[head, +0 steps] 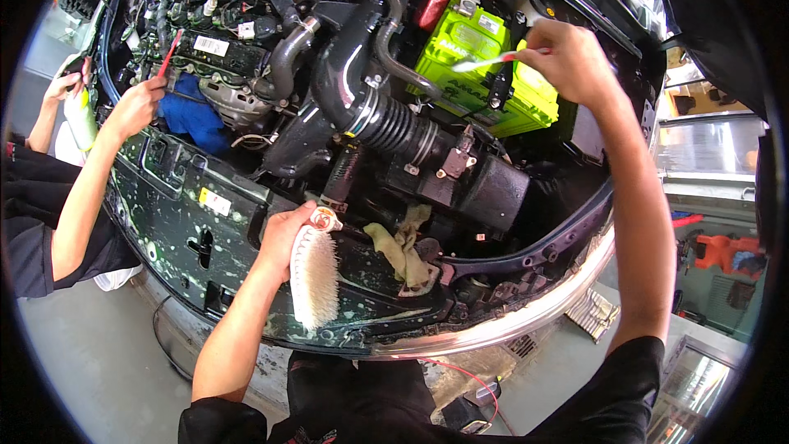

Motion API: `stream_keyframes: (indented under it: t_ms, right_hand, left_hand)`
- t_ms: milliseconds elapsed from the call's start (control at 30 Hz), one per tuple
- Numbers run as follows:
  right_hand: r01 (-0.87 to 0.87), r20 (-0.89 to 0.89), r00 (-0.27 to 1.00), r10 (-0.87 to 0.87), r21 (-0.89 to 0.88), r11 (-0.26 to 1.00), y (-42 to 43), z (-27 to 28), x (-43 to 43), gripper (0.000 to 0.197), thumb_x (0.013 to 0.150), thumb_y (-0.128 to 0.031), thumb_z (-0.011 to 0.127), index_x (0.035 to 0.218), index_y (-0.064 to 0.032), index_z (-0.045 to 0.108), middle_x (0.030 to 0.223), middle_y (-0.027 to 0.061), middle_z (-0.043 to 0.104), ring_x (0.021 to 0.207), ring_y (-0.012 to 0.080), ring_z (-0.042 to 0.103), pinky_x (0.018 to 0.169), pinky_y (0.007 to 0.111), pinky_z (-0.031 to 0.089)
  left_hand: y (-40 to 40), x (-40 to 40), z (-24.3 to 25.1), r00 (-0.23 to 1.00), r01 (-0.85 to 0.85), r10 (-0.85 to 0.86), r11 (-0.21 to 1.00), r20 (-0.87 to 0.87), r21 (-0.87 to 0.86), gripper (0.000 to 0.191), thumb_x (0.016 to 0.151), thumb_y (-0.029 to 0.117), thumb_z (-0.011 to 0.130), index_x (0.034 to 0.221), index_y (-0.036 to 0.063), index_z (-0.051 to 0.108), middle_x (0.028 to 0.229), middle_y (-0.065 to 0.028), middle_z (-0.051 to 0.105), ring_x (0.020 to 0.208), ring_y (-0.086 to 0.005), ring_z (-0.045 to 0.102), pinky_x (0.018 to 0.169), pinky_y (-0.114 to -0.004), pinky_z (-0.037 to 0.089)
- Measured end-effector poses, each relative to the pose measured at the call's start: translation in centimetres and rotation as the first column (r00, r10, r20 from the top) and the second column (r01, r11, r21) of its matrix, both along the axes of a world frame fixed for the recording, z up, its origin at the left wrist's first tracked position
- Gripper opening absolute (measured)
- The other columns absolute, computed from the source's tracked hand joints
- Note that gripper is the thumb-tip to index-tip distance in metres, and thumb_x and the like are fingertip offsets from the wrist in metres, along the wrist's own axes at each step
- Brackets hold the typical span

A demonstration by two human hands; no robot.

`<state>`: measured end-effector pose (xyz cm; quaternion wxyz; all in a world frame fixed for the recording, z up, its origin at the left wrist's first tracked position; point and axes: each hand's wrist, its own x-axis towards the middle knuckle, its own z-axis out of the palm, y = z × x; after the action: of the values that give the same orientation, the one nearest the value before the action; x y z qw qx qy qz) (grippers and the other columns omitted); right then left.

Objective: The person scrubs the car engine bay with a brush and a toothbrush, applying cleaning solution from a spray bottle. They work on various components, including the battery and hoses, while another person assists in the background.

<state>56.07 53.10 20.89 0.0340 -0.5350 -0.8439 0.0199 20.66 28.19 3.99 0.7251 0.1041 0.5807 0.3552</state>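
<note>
My left hand (280, 240) grips a white scrub brush (315, 280) over the front panel of a car's engine bay, its pale bristles facing right. Between the fingers of my right hand (564, 61) is a slim white and red brush, seemingly a toothbrush (484, 65), slightly blurred. Its head points left over the bright green Amaron car battery (468, 43); whether it touches the battery I cannot tell. A black hold-down bracket (502, 80) crosses the battery, and a red terminal cover (434, 7) sits at its far left corner. A yellowish cloth (400, 250) lies crumpled right of the scrub brush.
On the left, a co-worker's hand (135, 108) holds a red slim brush (169, 55) at the engine; their other hand is by a spray bottle (80, 117). A blue cloth (191, 114) lies near the engine's front. A ribbed intake hose (394, 123) runs toward a black air box (493, 191).
</note>
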Motion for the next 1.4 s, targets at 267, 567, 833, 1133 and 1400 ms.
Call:
stream_keyframes:
  t_ms: [267,567,833,1133,1400]
  right_hand:
    - [0.049,-0.16,0.986,-0.051,-0.015,0.999,-0.8,-1.8,0.3,0.032,0.083,-0.034,0.078,0.089,-0.0039,0.069,0.08,0.0148,0.07,0.076,0.0327,0.07,0.071,0.041,0.054]
    - [0.195,-0.206,0.958,-0.198,-0.035,0.98,-2.5,-1.0,3.2,0.035,0.083,-0.035,0.078,0.085,-0.0018,0.067,0.077,0.016,0.068,0.071,0.0303,0.068,0.067,0.039,0.053]
    - [0.383,-0.347,0.854,-0.387,-0.083,0.92,-11.0,-4.8,8.1,0.027,0.095,-0.026,0.067,0.091,0.0013,0.062,0.078,0.0251,0.065,0.073,0.0415,0.066,0.067,0.044,0.051]
    - [0.557,-0.428,0.668,-0.609,-0.256,0.79,-14.3,-6.4,2.6,0.027,0.098,-0.028,0.062,0.095,-0.0007,0.061,0.082,0.0283,0.067,0.083,0.0488,0.066,0.071,0.053,0.051]
    - [0.588,-0.606,0.454,-0.653,-0.346,0.731,-13.6,-9.6,2.2,0.03,0.097,-0.027,0.064,0.09,0.0022,0.062,0.08,0.0255,0.067,0.075,0.0401,0.069,0.067,0.043,0.053]
  left_hand:
    - [0.0,-0.2,0.3,0.999,0.0,-0.001,0.999,-0.036,-0.035,0.041,0.098,0.037,0.061,0.092,-0.0014,0.072,0.074,-0.0073,0.069,0.056,-0.0144,0.063,0.053,-0.028,0.051]
    - [0.5,0.3,0.8,0.996,0.042,-0.047,0.997,-0.082,-0.064,0.043,0.098,0.039,0.06,0.091,-0.0007,0.073,0.072,-0.0059,0.068,0.057,-0.0132,0.063,0.053,-0.028,0.049]
    - [0.2,-0.1,-0.2,0.994,0.066,-0.072,0.996,-0.088,-0.067,0.044,0.098,0.041,0.06,0.091,-0.0011,0.072,0.072,-0.0062,0.068,0.056,-0.0135,0.062,0.053,-0.028,0.049]
    - [-0.2,-0.8,-1.1,0.989,0.075,-0.078,0.997,-0.124,-0.03,0.044,0.097,0.042,0.06,0.091,0.0003,0.072,0.07,-0.0025,0.066,0.056,-0.0111,0.06,0.054,-0.026,0.046]
    - [0.0,-0.2,-0.7,0.994,0.025,-0.028,0.999,-0.105,-0.026,0.044,0.095,0.04,0.065,0.077,0.0006,0.067,0.071,-0.0096,0.068,0.055,-0.0161,0.063,0.053,-0.03,0.051]
